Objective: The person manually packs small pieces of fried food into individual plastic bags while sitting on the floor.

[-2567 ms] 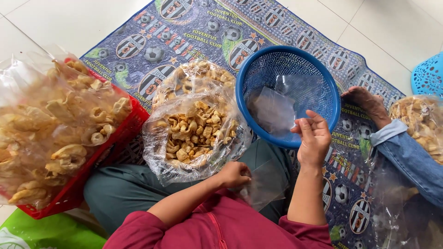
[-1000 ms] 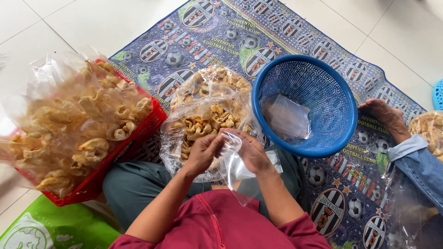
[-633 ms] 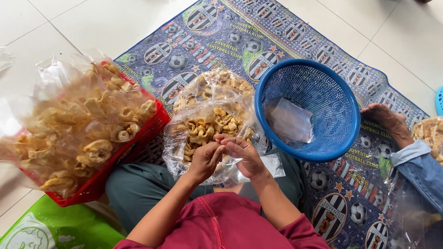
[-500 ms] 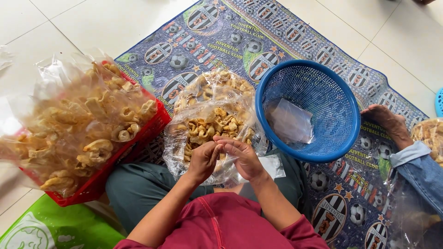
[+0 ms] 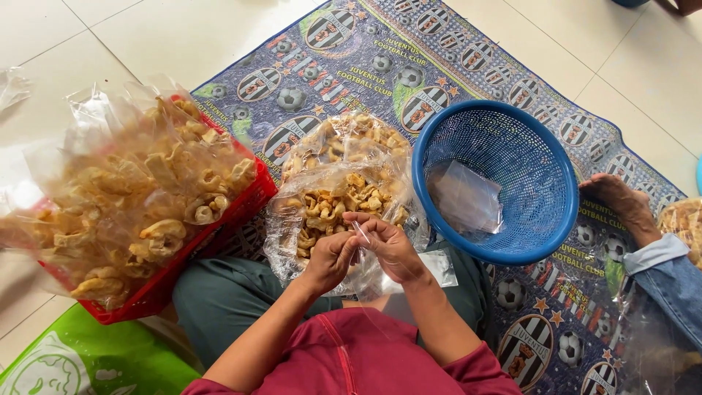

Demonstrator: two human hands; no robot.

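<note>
My left hand (image 5: 330,257) and my right hand (image 5: 386,245) meet in front of my chest, both pinching the top edge of a small clear plastic bag (image 5: 363,235) that hangs down between them over my lap. Just beyond my hands lies a large open clear bag of fried crackers (image 5: 336,192) on the mat. A blue plastic basket (image 5: 446,230) to the right holds a few empty clear bags (image 5: 465,199).
A red crate (image 5: 164,281) lined with plastic and heaped with crackers stands at my left. A football-patterned mat (image 5: 409,51) covers the tiled floor. Another person's bare foot (image 5: 620,202) and denim leg (image 5: 676,289) rest at the right, beside another bag of crackers (image 5: 684,223).
My right hand left the blue basket and came back to my lap with a clear bag. Both hands now work its top edge together, closer than a second ago.
</note>
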